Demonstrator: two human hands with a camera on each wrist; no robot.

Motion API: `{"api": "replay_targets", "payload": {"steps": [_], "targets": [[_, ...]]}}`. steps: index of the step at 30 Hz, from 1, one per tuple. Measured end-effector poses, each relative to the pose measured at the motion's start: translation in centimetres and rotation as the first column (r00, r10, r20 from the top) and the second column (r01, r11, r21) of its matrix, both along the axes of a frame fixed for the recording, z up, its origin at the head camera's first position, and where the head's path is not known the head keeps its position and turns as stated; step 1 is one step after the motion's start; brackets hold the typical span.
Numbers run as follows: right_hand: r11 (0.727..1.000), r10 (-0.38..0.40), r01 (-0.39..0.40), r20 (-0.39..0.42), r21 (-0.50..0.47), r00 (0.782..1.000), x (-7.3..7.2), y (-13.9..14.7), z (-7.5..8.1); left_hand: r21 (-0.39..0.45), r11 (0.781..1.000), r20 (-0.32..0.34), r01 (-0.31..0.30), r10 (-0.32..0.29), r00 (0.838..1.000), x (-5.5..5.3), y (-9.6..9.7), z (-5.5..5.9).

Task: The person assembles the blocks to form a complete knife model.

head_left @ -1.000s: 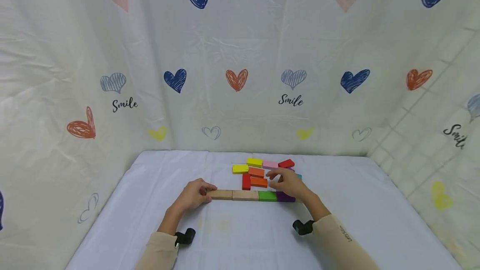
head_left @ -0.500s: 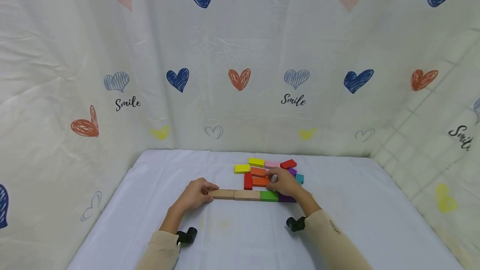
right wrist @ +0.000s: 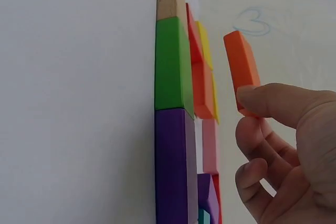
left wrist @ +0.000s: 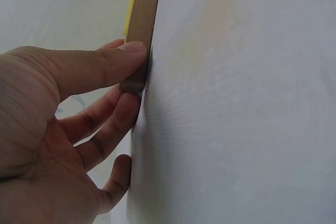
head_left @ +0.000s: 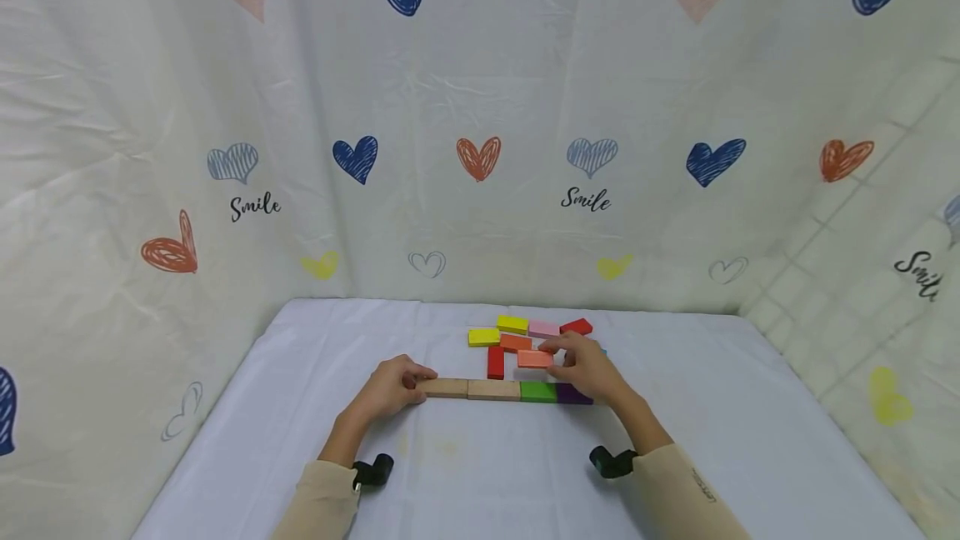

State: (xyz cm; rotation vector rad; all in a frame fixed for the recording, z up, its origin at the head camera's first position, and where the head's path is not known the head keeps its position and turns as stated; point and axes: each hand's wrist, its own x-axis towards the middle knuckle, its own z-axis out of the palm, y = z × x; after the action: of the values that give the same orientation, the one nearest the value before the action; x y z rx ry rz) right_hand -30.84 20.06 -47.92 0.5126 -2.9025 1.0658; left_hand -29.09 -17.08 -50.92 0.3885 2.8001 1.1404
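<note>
In the head view a row of blocks runs left to right: a plain wooden block [head_left: 446, 388], a second wooden block [head_left: 493, 390], a green block [head_left: 538, 392] and a purple block [head_left: 573, 393]. My left hand [head_left: 392, 384] pinches the row's left end, its thumb on the near side of the wooden block [left wrist: 140, 19] in the left wrist view. Between thumb and fingers, my right hand [head_left: 588, 363] holds an orange block [head_left: 534, 359] raised above the table. The right wrist view shows this orange block [right wrist: 242, 64] apart from the row.
Behind the row lie loose blocks: two yellow, including a yellow block [head_left: 483, 337], an upright-lying red block [head_left: 496, 362], another orange block [head_left: 515, 343], a pink block [head_left: 543, 329] and a red block [head_left: 576, 327]. My right hand partly hides others. A white cloth [head_left: 480, 473] covers the table.
My right hand reached left to the front orange block, gripped it, then lifted it and drew it back rightward. The left hand stays at the row's left end.
</note>
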Motion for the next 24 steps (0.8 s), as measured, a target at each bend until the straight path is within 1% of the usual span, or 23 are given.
{"api": "replay_targets", "payload": {"steps": [5,13,18,20,24], "targets": [[1.0,0.016,-0.016,0.02,-0.007,1.0,1.4,0.7,-0.2,-0.005,1.0,-0.005,0.006,-0.006,1.0,-0.1,-0.1,0.0],[0.996,0.09,-0.089,0.045,-0.026,0.995,3.5,0.8,-1.0,-0.001,1.0,0.001,0.007,-0.007,1.0,0.0,0.0,0.0],[0.993,0.118,-0.117,0.076,-0.029,0.99,4.3,0.1,-1.6,-0.002,1.0,-0.004,0.008,-0.008,1.0,0.1,0.0,0.0],[0.993,0.117,-0.115,0.093,-0.023,0.989,4.5,-0.3,-1.8,-0.001,1.0,-0.003,0.007,-0.007,1.0,0.0,0.0,0.0],[0.993,0.115,-0.116,0.102,0.006,0.988,4.9,-1.2,-2.1,-0.005,1.0,-0.004,0.009,-0.009,1.0,0.0,0.0,-0.1]]}}
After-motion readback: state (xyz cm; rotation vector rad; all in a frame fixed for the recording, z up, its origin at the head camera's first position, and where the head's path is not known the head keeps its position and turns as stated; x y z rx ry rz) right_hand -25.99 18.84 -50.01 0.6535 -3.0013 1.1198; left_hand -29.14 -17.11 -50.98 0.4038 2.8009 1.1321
